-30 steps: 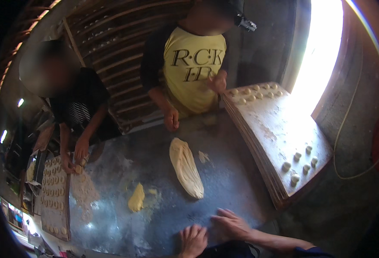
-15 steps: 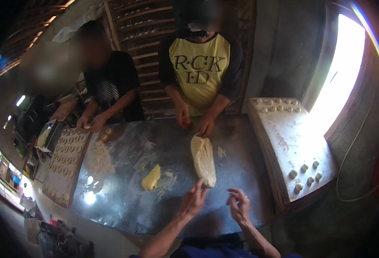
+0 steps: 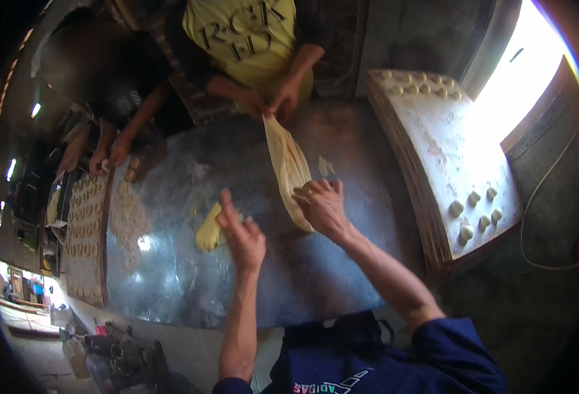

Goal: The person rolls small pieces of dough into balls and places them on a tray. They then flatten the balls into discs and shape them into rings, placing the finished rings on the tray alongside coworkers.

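A long pale strip of folded dough (image 3: 288, 157) stretches across the metal table. Its far end is pinched by the hands of a co-worker in a yellow and dark shirt. My right hand (image 3: 322, 207) is on the nearer part of the strip, fingers bent over it; the fingertips are partly hidden. To the left, my left hand (image 3: 242, 240) is raised above the table with its fingers stretched out and nothing in it. Just beside it, partly behind the fingers, lies a yellow lump of dough (image 3: 207, 230).
At right, a stack of boards (image 3: 427, 171) carries small dough balls (image 3: 457, 209). On the left, a board (image 3: 105, 253) holds rows of shaped pieces, beside a second co-worker's hands (image 3: 109, 157). Flour and scraps mark the metal table (image 3: 171, 282).
My right hand has come onto the dough strip. My left hand has left its near end and moved left, toward the yellow lump. The co-worker's end is drawn farther away and lifted.
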The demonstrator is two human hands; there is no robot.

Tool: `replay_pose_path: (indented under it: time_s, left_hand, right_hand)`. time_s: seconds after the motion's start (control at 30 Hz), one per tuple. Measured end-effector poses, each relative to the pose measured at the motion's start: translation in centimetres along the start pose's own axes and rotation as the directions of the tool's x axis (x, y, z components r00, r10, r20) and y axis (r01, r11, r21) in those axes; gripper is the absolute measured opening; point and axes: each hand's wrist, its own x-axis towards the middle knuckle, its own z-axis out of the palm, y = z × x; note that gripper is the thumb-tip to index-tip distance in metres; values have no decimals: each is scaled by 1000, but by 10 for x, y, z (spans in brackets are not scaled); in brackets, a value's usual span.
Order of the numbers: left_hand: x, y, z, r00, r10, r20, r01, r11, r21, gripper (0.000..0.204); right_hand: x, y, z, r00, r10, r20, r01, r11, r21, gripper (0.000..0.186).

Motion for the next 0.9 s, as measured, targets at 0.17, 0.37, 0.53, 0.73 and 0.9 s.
replay_pose_path:
  time_s: [0.17, 0.37, 0.53, 0.73, 0.9]
  left_hand:
    - [-47, 32, 19, 975, 28, 219, -30, 1000, 5, 84]
    - [-122, 23, -38, 623, 267, 735, -382, 924, -12, 49]
    - [-119, 22, -10, 676, 90, 731, -341, 918, 201, 36]
    - [-109, 24, -25, 664, 30, 747, -366, 884, 291, 10]
    - [-111, 43, -8, 639, 200, 743, -424, 897, 124, 8]
  right_hand:
    - [-85, 22, -14, 990, 60, -131, -87, 975, -206, 38]
    - [-211, 50, -51, 951, 17, 310, 27, 990, -139, 36]
    - [-210, 39, 2, 934, 32, 355, -10, 998, -65, 61]
    - [-158, 55, -22, 979, 20, 205, -16, 1000, -18, 48]
    - [-143, 31, -5, 974, -72, 213, 4, 952, 305, 40]
